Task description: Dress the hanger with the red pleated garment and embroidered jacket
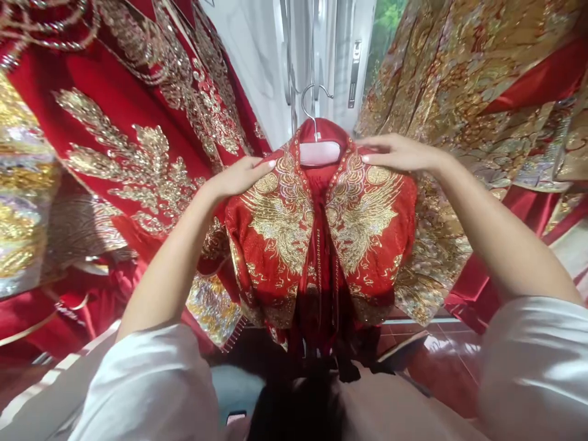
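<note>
A red jacket (pixel 261 239) with gold embroidered wings hangs in front of me, its front parted. A hanger (pixel 320 153) with a pale padded bar and metal hook (pixel 309 101) sits inside its collar. My left hand (pixel 244 176) holds the jacket's left-side shoulder, thumb across the front and most fingers out of sight. On the opposite shoulder, my right hand (pixel 395 154) rests with its thumb in front and fingers along the top edge, gripping the cloth. Darker red cloth (pixel 316 257) shows between the jacket's front panels.
Red garments with gold sequin leaves (pixel 151 159) crowd the left side. A gold patterned garment (pixel 436 110) hangs close on the right. Behind the hanger are a white door or cabinet (pixel 340 67) and metal rods. Reddish floor tiles (pixel 443 367) show below.
</note>
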### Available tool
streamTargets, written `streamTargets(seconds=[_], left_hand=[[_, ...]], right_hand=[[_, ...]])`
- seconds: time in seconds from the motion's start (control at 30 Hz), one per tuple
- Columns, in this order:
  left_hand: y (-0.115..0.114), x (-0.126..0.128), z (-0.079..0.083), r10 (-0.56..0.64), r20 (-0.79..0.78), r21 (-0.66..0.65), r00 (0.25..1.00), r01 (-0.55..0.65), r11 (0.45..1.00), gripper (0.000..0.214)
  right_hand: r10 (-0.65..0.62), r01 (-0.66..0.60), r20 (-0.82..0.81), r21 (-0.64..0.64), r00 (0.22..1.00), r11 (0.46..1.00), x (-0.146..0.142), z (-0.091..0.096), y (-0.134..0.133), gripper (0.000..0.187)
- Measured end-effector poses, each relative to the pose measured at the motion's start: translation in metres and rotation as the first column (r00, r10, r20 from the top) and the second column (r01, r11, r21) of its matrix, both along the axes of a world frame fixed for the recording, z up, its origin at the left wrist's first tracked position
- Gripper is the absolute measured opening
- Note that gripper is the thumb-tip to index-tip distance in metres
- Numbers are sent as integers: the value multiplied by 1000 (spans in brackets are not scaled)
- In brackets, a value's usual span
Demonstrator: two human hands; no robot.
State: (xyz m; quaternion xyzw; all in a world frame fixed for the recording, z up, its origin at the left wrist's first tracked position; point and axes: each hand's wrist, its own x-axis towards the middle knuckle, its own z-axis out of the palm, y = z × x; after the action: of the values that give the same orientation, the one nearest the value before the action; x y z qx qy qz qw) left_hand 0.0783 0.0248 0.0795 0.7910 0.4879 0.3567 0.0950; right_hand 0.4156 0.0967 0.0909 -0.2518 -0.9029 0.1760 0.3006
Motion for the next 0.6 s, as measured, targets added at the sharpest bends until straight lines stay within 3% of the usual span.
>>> streamTargets(seconds=[0.13, 0.23, 0.33, 0.37, 0.43, 0.47, 0.5, 0.57, 0.6], left_hand=[[-6, -5, -15, 7, 142, -122, 990, 11, 992, 43], [-4, -8, -18, -23, 213, -157, 977, 57, 986, 48], [-2, -11, -17, -1, 168, -161, 986, 29, 987, 51], [-4, -11, -18, 23, 135, -127, 991, -6, 992, 50], [-12, -6, -24, 146, 101, 65, 984, -153, 986, 44], [-19, 1, -32, 240, 122, 202, 963, -261, 944, 39], [-27, 11, -45, 339, 177, 332, 924, -381, 863, 35], [-45, 37, -84, 482, 316, 485, 817, -576, 658, 34], [-54, 52, -109, 525, 357, 500, 772, -633, 591, 35]], right_hand=[[-43, -17, -180, -321, 983, 947, 15, -21, 0, 42], [-1, -118, -281, -405, 960, 907, 17, -30, 10, 43], [9, -84, -206, -360, 979, 929, 20, -29, 19, 48], [-28, -25, -176, -292, 984, 956, 21, -30, 18, 49], [-187, 179, -204, -56, 961, 982, 18, -38, 5, 45], [-283, 315, -279, 78, 918, 946, 14, -49, -7, 41], [-364, 457, -384, 188, 849, 869, 7, -65, -22, 38], [-448, 680, -578, 276, 682, 679, -13, -110, -59, 40], [-482, 739, -609, 278, 630, 614, -25, -138, -77, 43]])
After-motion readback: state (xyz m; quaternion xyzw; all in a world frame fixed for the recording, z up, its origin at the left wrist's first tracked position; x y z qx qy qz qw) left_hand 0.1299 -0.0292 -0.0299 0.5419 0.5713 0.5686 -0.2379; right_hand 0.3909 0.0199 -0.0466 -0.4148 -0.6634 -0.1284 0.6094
